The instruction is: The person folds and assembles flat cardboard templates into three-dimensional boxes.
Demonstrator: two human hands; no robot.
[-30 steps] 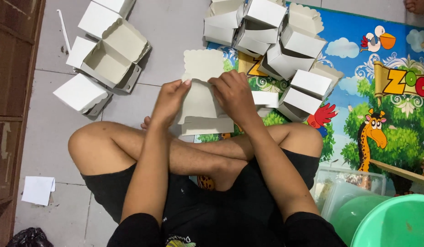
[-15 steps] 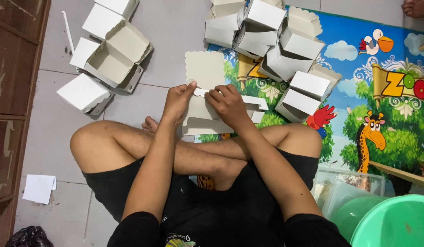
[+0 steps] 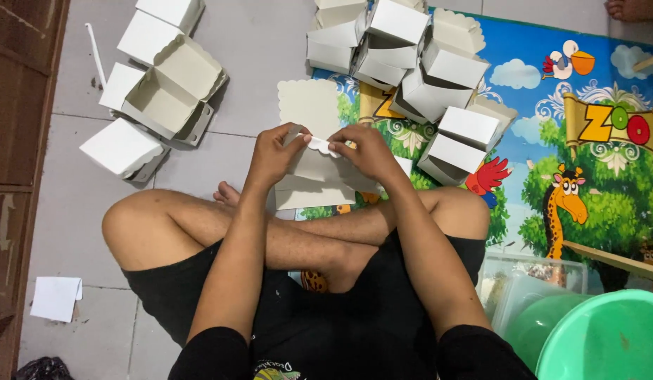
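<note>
White scalloped box blank (image 3: 319, 169) between both hands

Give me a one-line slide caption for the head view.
Seated cross-legged, left hand and right hand fold a flat white scallop-edged cardboard box blank among folded white cardboard boxes.

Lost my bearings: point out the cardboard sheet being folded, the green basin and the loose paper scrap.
cardboard sheet (image 3: 319, 184): head view, flat lower panel.
green basin (image 3: 608, 341): head view, inner wall.
paper scrap (image 3: 55, 298): head view, middle.

Right of the right hand (image 3: 365, 151), green basin (image 3: 608, 341) cut by frame edge; both hands cover part of the flat white carton (image 3: 319, 169).
</note>
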